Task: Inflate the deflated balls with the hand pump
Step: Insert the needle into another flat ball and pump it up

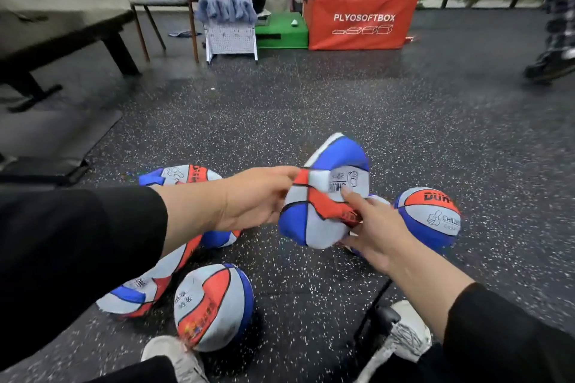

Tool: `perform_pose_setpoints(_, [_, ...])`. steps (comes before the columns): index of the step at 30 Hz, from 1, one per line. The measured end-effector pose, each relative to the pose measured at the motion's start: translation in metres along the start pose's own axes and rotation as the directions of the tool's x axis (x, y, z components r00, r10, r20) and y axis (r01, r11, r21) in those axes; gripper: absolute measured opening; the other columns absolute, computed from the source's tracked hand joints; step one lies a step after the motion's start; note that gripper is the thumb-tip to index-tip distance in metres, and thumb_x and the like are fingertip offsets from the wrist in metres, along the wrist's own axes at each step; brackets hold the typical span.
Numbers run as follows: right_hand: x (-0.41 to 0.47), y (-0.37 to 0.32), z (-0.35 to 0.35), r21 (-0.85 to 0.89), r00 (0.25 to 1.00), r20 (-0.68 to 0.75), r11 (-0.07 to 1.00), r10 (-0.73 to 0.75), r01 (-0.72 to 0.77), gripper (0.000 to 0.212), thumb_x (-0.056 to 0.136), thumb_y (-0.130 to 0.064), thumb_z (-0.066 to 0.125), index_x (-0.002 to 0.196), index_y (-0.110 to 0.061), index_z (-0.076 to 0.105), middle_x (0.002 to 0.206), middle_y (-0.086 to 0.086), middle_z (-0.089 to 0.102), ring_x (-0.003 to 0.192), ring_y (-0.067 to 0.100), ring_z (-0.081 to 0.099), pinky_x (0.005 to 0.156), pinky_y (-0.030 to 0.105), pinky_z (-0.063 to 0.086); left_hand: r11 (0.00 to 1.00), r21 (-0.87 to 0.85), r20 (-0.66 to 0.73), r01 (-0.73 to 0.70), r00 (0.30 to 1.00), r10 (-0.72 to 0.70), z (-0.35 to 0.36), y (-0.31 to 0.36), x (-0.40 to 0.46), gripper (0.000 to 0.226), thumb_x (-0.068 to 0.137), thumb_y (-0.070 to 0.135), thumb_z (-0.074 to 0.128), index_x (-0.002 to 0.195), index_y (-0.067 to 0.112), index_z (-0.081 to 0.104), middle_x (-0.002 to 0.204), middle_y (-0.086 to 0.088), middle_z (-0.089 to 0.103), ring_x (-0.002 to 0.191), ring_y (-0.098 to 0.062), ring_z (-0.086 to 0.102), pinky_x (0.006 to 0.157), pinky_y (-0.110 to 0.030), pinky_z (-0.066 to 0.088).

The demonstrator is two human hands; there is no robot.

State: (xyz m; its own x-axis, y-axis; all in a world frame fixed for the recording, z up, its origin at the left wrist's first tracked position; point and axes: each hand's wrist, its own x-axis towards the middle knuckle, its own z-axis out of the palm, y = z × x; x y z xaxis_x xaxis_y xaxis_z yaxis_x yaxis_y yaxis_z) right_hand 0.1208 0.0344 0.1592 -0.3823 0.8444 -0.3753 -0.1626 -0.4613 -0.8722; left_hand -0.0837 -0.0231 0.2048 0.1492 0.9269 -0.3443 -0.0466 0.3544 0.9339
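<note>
Head view: your left hand [258,196] and right hand [378,233] both pinch a crumpled deflated ball [323,196] held between them, w/ rounder balls near your right hand [431,218] and below your left [214,305] (pump not visible), so inflating isn't started on this one.

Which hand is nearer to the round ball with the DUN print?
Right. The right hand is just beside that ball; the left hand is farther left, gripping the crumpled ball.

Crumpled ball [323,196] held between both hands, 1 ball [431,218] right, 3 balls [214,305] left on floor [342,96]
</note>
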Motion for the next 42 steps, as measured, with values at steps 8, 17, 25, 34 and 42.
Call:
perform_pose_setpoints(8, [0.006,-0.011,-0.007,-0.354,0.890,-0.324,0.914,-0.320,0.200,0.030,0.091,-0.038,0.068,0.079,-0.013,0.058,0.079,0.011,0.067,0.072,0.024,0.062,0.057,0.044,0.060,0.997,0.021,-0.033,-0.068,0.997,0.069,-0.004,-0.007,0.004,0.070,0.090,0.076,0.048,0.138,0.027,0.060,0.133,-0.003,0.068,0.122,-0.019,0.064,0.110,-0.051,0.047])
perform_pose_setpoints(17, [0.000,-0.021,-0.003,-0.365,0.867,-0.190,0.853,-0.460,0.372,0.040,0.095,-0.058,0.051,0.083,-0.021,0.061,0.082,-0.013,0.063,0.077,0.008,0.056,0.084,0.044,0.050,0.975,-0.172,-0.217,-0.138,0.971,0.100,-0.008,-0.024,0.007,0.036,0.108,0.042,0.046,0.141,0.029,0.053,0.134,0.001,0.068,0.128,-0.029,0.061,0.105,-0.056,0.050])
perform_pose_setpoints(25, [-0.006,-0.019,-0.008,-0.080,0.946,0.175,0.954,-0.272,0.289,0.043,0.096,-0.029,0.062,0.137,-0.021,0.054,0.128,0.002,0.068,0.119,0.020,0.064,0.089,0.041,0.054,0.987,-0.148,-0.177,-0.070,0.983,0.043,-0.002,-0.027,0.005,0.037,0.109,0.045,0.040,0.139,0.030,0.055,0.132,0.004,0.069,0.120,-0.019,0.067,0.098,-0.049,0.055])
perform_pose_setpoints(34, [-0.008,-0.013,-0.003,-0.633,0.808,0.216,0.551,-0.548,0.543,0.106,0.074,-0.027,0.087,0.157,-0.031,0.021,0.137,-0.031,0.035,0.129,-0.021,0.030,0.108,0.013,0.024,0.998,0.055,-0.252,-0.015,0.967,0.029,0.001,-0.020,0.016,0.084,0.070,0.087,0.053,0.141,0.043,0.054,0.139,0.022,0.060,0.136,-0.007,0.050,0.114,-0.057,0.035])
perform_pose_setpoints(42, [-0.011,-0.012,-0.001,-0.758,0.765,0.374,0.302,-0.524,0.578,0.114,0.073,-0.043,0.086,0.158,-0.037,0.011,0.123,-0.018,0.037,0.124,-0.003,0.035,0.098,0.015,0.029,0.998,0.028,-0.249,-0.050,0.967,0.056,0.010,-0.025,0.014,0.113,0.046,0.090,0.074,0.146,0.059,0.032,0.145,0.022,0.054,0.139,-0.008,0.045,0.109,-0.056,0.040])
